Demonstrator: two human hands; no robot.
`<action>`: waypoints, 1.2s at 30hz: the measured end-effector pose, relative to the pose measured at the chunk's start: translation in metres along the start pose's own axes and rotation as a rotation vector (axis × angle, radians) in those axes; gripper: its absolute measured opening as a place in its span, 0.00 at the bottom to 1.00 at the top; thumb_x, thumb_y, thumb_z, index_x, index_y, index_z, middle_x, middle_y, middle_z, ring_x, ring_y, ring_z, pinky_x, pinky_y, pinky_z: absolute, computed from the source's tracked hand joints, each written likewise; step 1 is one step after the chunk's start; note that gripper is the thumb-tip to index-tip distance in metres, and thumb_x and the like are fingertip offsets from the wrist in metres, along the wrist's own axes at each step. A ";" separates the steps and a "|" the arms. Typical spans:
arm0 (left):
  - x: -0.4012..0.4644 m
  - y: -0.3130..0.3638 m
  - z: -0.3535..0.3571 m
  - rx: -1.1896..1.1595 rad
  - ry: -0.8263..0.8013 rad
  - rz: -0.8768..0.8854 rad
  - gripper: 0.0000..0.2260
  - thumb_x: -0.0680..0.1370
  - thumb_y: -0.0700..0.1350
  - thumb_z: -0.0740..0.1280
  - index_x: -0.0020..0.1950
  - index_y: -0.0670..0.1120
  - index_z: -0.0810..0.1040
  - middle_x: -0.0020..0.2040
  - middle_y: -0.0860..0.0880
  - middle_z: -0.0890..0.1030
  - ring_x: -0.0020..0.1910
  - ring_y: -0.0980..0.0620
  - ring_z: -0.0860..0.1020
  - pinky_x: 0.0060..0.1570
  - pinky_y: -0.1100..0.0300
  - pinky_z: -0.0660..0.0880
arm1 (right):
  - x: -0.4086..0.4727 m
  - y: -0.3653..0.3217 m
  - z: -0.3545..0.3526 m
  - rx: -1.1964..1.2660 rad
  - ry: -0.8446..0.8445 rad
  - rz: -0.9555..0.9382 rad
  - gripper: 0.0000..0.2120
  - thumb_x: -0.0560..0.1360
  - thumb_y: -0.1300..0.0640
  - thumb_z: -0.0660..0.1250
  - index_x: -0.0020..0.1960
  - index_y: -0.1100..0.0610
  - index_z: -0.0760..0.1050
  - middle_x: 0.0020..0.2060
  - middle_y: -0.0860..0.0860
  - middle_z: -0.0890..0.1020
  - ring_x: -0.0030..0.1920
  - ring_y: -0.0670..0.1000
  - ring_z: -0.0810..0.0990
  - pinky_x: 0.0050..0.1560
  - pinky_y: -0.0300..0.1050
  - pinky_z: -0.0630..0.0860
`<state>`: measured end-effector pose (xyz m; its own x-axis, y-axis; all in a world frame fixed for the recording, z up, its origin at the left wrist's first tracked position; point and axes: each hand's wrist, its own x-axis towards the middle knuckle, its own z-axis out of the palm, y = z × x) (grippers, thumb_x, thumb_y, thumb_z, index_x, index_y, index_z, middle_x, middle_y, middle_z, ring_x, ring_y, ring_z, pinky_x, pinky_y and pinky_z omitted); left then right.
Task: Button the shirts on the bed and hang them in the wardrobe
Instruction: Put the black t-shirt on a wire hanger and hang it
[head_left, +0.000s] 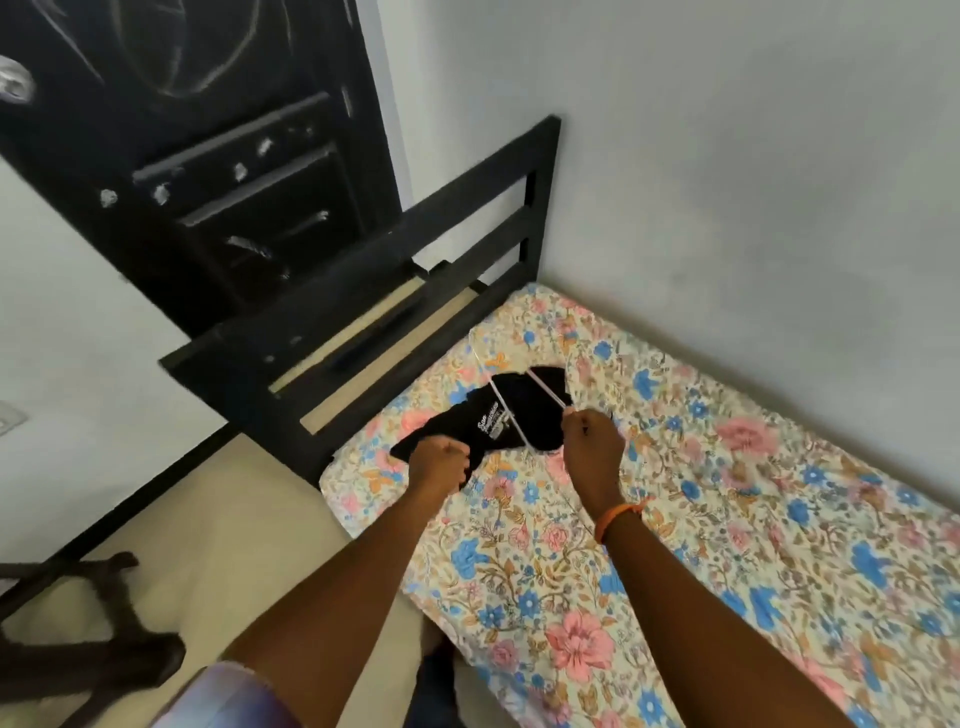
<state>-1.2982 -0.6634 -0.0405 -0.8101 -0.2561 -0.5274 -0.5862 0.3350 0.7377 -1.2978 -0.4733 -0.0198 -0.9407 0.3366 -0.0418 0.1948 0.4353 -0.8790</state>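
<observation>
My left hand (442, 464) is curled into a fist and grips the near left edge of the black shirt (519, 410); my right hand (592, 441) is curled as well, and its fingertips pinch the near end of a thin white hanger (506, 410) at the right side of the shirt; both forearms reach from the near edge of the view toward the far left end of the bed (675, 493). An orange band (615, 517) sits on my right wrist.

The black shirt lies bunched on the floral sheet near the far left end of the bed, just beside the black slatted bed frame (415, 291); a small white label with printed text shows on its cloth; the white rods of the hanger cross over the shirt, and the hook part lies on the sheet on the far side of it; whether the shirt is buttoned cannot be determined.

A pale wall (727, 156) runs along the far right side of the bed; a black panelled door (208, 156) stands beyond the bed frame at the far left; dark wooden furniture legs (93, 649) stand on the light floor at the near left.
</observation>
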 end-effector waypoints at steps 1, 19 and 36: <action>0.051 0.000 0.006 0.057 -0.013 -0.006 0.07 0.79 0.40 0.62 0.44 0.43 0.78 0.41 0.42 0.82 0.34 0.47 0.77 0.35 0.54 0.77 | 0.028 0.013 0.027 0.009 0.030 0.042 0.19 0.83 0.58 0.61 0.34 0.63 0.67 0.29 0.56 0.70 0.30 0.55 0.66 0.33 0.49 0.62; 0.466 -0.096 0.128 0.468 -0.080 -0.202 0.19 0.80 0.48 0.64 0.66 0.38 0.71 0.65 0.37 0.75 0.65 0.35 0.73 0.61 0.46 0.70 | 0.201 0.195 0.239 0.095 0.160 0.535 0.19 0.79 0.55 0.67 0.32 0.57 0.69 0.27 0.49 0.71 0.31 0.48 0.67 0.36 0.44 0.67; 0.358 0.000 0.117 0.299 -0.454 0.202 0.16 0.84 0.46 0.56 0.72 0.46 0.68 0.62 0.43 0.76 0.56 0.48 0.76 0.49 0.60 0.68 | 0.207 0.121 0.165 0.074 0.225 0.459 0.18 0.74 0.52 0.74 0.37 0.57 0.66 0.30 0.48 0.70 0.30 0.48 0.66 0.36 0.43 0.65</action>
<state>-1.5894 -0.6488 -0.2782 -0.7920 0.2318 -0.5649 -0.3438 0.5953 0.7262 -1.5149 -0.4890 -0.2132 -0.6785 0.6540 -0.3346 0.5456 0.1436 -0.8257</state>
